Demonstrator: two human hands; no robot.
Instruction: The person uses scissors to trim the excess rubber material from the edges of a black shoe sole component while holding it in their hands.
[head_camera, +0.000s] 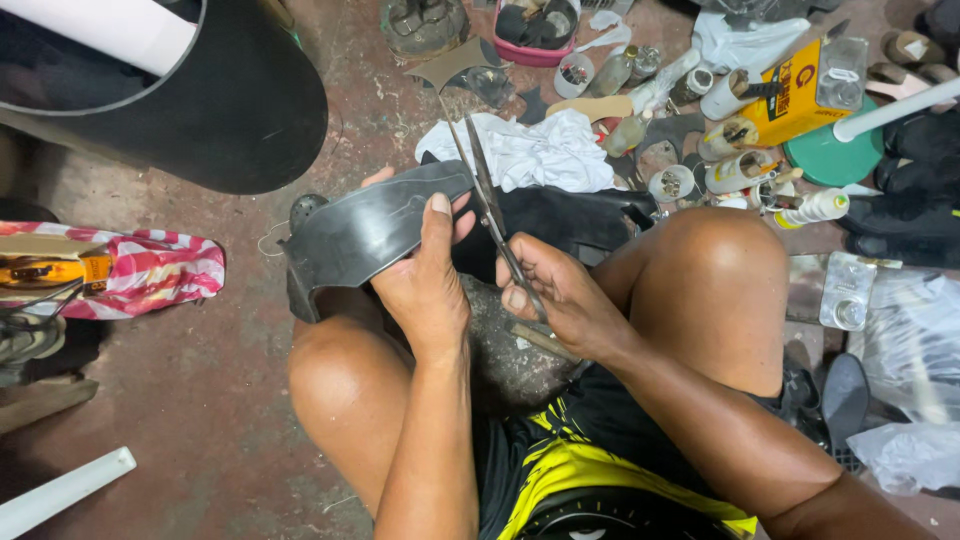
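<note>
My left hand (428, 275) grips a flat black rubber sheet (355, 232), thumb on top, holding it out over my left knee. My right hand (560, 300) is closed around the handles of long metal scissors (487, 195). The blades are spread apart and point away from me, straddling the right edge of the sheet. Both hands are above my bare knees, and I sit low over a stained concrete floor.
A white cloth (530, 150) and black material lie just beyond the scissors. Small jars, tubes and bottles (740, 170), a yellow carton (790, 100) and a green lid crowd the far right. A big black cylinder (200, 100) stands far left, a striped bag (140, 270) at left.
</note>
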